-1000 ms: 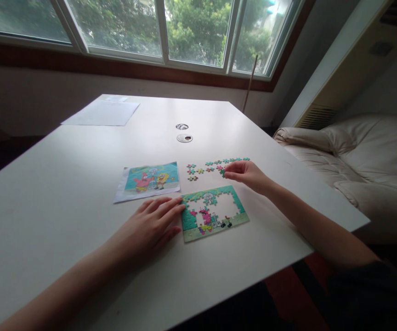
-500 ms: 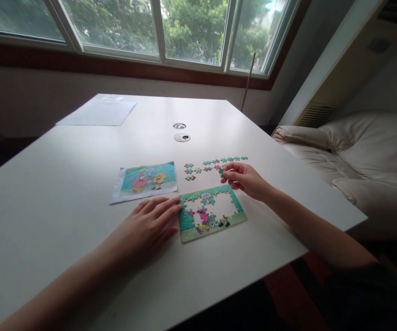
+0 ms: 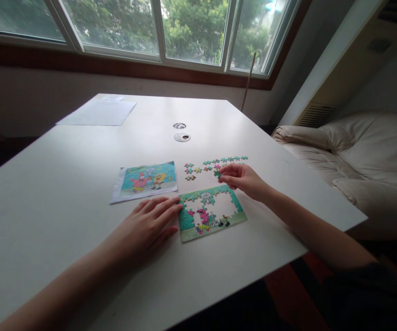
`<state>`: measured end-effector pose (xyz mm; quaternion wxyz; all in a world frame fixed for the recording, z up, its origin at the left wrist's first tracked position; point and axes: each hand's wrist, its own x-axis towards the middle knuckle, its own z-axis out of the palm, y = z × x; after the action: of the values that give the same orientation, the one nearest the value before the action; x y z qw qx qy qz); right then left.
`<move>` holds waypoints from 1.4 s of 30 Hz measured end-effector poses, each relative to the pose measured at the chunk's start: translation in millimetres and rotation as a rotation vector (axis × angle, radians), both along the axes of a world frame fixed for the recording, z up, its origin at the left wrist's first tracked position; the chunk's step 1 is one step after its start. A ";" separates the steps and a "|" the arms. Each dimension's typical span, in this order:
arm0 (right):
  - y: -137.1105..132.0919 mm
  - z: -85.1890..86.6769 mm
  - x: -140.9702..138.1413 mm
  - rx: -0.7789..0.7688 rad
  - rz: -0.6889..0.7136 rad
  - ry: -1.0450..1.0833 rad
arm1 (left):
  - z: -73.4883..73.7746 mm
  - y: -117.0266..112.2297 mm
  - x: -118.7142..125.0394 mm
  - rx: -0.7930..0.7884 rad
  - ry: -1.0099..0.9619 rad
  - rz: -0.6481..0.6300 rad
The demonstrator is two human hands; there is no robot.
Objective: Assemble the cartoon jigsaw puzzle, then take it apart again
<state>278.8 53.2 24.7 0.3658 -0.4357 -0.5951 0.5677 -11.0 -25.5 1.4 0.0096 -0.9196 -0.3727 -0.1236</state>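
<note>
Pinched between the thumb and fingers of my right hand [image 3: 241, 179] is a green jigsaw piece [image 3: 217, 175], held just above the far edge of the jigsaw puzzle [image 3: 191, 233]. The puzzle is a partly filled cartoon picture with pale gaps in its middle and right side. My left hand [image 3: 157, 218] lies flat, fingers stretched out, its fingertips touching the puzzle's left edge. Loose jigsaw pieces [image 3: 197, 170] lie in rows beyond the puzzle, some of them hidden behind my right hand. Left of these rows is a printed reference picture [image 3: 148, 180] showing three cartoon figures.
The white table [image 3: 64, 193] carries white paper sheets [image 3: 98, 113] at its far left. Two round metal-rimmed fittings [image 3: 182, 138] sit in the tabletop beyond the pieces. A cream leather sofa [image 3: 367, 170] stands to the right, and windows [image 3: 195, 32] line the far wall.
My right hand has shifted slightly left with the green jigsaw piece, which now shows more clearly at the fingertips. My left hand and the puzzle have stayed in place.
</note>
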 end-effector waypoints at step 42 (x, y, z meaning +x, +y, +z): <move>11.8 2.8 -31.1 0.376 0.293 -0.335 | 2.3 -2.1 1.3 0.042 0.005 -0.007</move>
<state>247.7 64.9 27.6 0.2508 -0.3574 -0.7985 0.4145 -9.7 -27.6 3.7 0.0292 -0.9207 -0.3670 -0.1293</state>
